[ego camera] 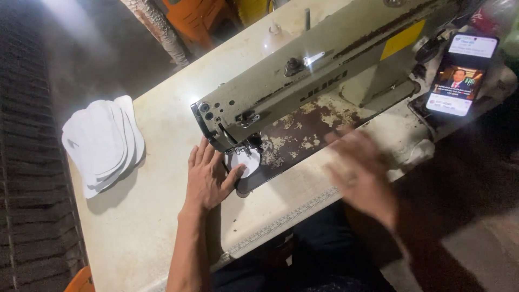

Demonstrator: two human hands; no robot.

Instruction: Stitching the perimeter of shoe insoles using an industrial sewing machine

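My left hand (208, 176) lies flat, fingers spread and released, thumb touching the small white fabric piece (246, 162) under the sewing machine (303, 81) needle. At three o'clock, my right hand (359, 173) hovers blurred; grip unreadable.

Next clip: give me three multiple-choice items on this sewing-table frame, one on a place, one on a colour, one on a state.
1. Where is the stack of cut pieces?
A. at the table's left end
B. under the needle
C. on the phone

2. What colour is the small piece under the sewing machine head?
A. red
B. white
C. black

3. How does the left hand lie?
A. in a fist
B. raised in the air
C. flat, fingers spread

Answers:
1 A: the stack sits far left, away from the machine.
2 B: it shows white beside the thumb.
3 C: the palm rests down on the table beside the piece.
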